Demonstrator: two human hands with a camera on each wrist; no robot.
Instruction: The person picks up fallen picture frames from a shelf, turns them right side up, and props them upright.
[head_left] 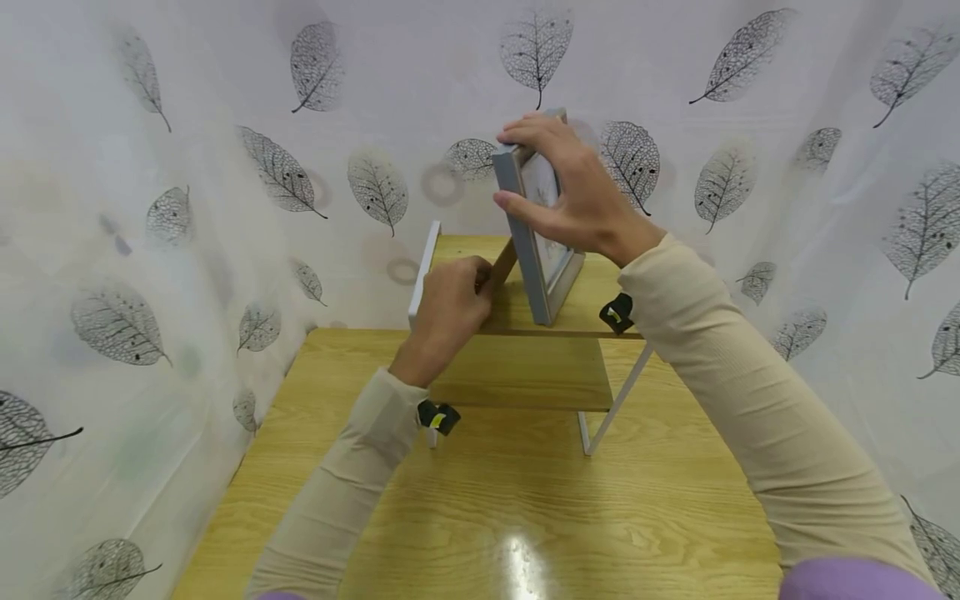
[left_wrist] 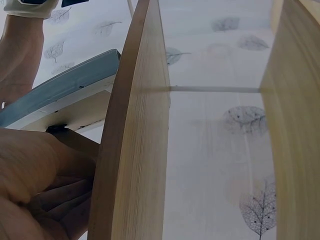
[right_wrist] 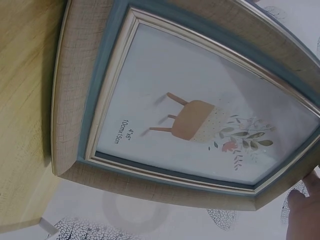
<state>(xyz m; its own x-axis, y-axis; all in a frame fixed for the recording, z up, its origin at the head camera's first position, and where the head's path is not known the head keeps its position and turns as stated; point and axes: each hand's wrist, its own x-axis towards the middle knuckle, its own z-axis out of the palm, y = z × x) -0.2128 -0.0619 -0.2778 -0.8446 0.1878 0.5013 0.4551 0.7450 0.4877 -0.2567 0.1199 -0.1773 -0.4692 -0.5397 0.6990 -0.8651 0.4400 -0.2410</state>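
A picture frame (head_left: 528,250) with a grey-blue edge stands tilted on the upper board of a small shelf (head_left: 465,248). My right hand (head_left: 566,183) grips it by the top, the thumb on the side edge and the fingers over the upper edge. Behind the frame, my left hand (head_left: 450,304) holds its brown back stand (head_left: 503,267), which angles out from the back; the fingertips are partly hidden. Seen from the right wrist, the picture (right_wrist: 195,120) shows a chair-like drawing with flowers and a printed size.
The two-tier shelf, with a lower board (head_left: 525,375) and white metal legs (head_left: 618,400), stands on a wooden table (head_left: 465,500). A leaf-patterned curtain (head_left: 225,83) hangs behind and at both sides. Each wrist wears a black strap piece (head_left: 438,418).
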